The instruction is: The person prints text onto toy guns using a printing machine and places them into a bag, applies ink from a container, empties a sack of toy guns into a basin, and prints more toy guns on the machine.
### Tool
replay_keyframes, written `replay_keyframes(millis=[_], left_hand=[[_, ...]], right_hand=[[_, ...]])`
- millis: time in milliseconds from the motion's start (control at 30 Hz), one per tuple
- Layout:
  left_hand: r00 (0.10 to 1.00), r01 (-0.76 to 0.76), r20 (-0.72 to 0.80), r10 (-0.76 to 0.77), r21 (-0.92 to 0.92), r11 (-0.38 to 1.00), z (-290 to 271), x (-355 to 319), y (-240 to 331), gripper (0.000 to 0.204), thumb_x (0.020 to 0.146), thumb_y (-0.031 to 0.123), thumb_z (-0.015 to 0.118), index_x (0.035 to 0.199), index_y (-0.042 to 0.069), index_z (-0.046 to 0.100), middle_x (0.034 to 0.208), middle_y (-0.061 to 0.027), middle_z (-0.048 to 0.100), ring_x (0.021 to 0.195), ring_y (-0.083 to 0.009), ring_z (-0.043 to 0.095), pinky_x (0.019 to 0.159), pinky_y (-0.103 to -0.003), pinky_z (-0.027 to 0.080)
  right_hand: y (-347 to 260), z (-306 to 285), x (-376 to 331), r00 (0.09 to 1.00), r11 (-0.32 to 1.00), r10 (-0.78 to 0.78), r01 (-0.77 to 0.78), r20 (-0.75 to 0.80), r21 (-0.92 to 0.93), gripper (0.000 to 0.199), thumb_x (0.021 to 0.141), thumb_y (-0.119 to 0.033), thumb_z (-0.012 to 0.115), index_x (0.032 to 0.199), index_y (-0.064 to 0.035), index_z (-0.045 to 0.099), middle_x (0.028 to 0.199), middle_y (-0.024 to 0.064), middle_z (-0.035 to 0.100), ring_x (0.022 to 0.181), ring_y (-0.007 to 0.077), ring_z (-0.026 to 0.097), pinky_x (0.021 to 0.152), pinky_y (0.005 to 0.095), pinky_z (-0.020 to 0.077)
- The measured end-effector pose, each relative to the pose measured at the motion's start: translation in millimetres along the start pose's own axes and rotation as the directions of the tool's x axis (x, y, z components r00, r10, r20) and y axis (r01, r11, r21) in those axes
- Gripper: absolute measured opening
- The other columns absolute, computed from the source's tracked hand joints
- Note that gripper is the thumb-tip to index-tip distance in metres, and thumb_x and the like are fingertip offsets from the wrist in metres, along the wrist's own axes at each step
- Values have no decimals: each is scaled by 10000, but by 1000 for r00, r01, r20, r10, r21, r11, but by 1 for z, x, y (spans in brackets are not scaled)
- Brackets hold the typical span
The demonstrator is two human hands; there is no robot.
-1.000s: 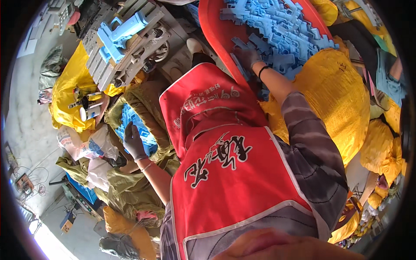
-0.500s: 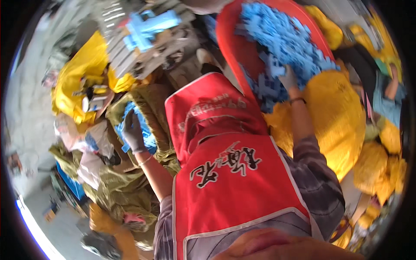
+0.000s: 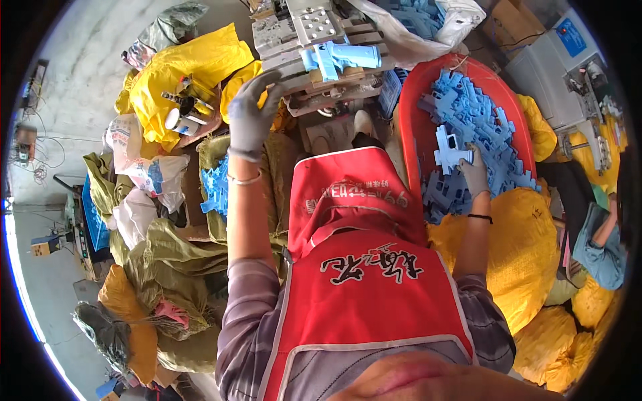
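Observation:
My right hand point(image 3: 476, 175), in a grey glove, grips a light blue plastic toy pistol point(image 3: 448, 151) by one end, just over the heap of similar blue toy pistols point(image 3: 478, 123) in a red tub point(image 3: 409, 110). My left hand point(image 3: 251, 119), gloved the same way, is raised with its fingers apart and nothing in it. Ahead and to its right, one or more blue toy pistols point(image 3: 340, 59) lie on a worn slatted bench point(image 3: 275, 41), by a metal plate with round studs point(image 3: 317, 25). Below my left hand, an olive woven sack point(image 3: 257, 184) holds more blue pieces point(image 3: 215, 190).
Yellow sacks point(image 3: 511, 250) bulge beside my right arm. At the left lie a yellow sheet point(image 3: 174, 73) with bottles on it and white plastic bags point(image 3: 144, 160). A white sack point(image 3: 435, 41) stands behind the tub. Another person's arm point(image 3: 607, 224) shows at the far right.
My left hand has moved up and away from the olive sack toward the bench. The toy pistol at my right hand now shows clearly, above the heap. The whole view has shifted.

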State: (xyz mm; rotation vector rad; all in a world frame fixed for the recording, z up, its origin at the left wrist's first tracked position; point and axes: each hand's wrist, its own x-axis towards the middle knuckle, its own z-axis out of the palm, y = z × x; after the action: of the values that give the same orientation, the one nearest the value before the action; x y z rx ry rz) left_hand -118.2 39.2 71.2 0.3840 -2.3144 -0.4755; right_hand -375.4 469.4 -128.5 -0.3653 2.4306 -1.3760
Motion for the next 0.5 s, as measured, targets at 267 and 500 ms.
replay_keyframes(millis=[267,500], left_hand=[[964,-78,253,86,-42,996,39,56,-24,356,751,188,736,1068,69,626,949,-123,686,870,-259,675,780,-328,520],[997,62,-31,-68,-166,984,11,23,-16,342,735,217,768,1017,56,660,951,-100,693,880,-220,670,765,-308,510]], right_hand=[[-117,-6,-14,996,692,-91,57,9,720,321,909,-44,525,1226,-27,473,1186,58,502,1029,139,540,837,287,468],[-216,52,34,415,428,-902,893,-115,-139,229,861,-75,649,1066,14,604,1180,182,543,1061,262,577,873,325,493]])
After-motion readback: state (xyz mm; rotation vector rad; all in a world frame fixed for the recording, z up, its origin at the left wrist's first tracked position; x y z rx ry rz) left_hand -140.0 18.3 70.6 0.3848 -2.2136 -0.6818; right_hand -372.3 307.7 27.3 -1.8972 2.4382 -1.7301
